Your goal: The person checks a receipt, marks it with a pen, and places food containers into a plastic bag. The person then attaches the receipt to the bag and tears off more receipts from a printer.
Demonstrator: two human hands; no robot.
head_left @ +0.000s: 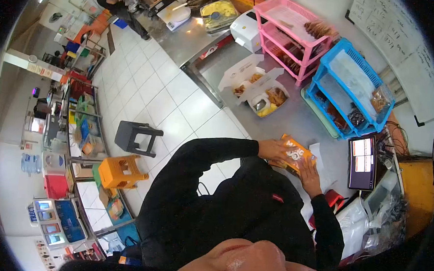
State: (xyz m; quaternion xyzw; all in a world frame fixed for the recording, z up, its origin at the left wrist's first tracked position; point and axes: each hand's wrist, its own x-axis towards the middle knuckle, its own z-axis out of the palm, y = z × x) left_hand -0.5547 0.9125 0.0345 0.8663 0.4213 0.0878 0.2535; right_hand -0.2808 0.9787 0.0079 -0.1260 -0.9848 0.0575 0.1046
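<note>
An orange box with white lettering is held in front of my body at the counter's edge. My left hand grips its left end, with the fingers reaching over its printed face. On the opposite side, my right hand presses its fingers against the box's near right edge. White paper lies just right of the box. Farther up the counter stand two open white food boxes, one behind the other, both with food in them. The underside of the orange box is hidden.
A blue tiered rack and a pink one stand along the wall. To the right is a tablet. Black and yellow stools stand on the floor at left. Another person is far back.
</note>
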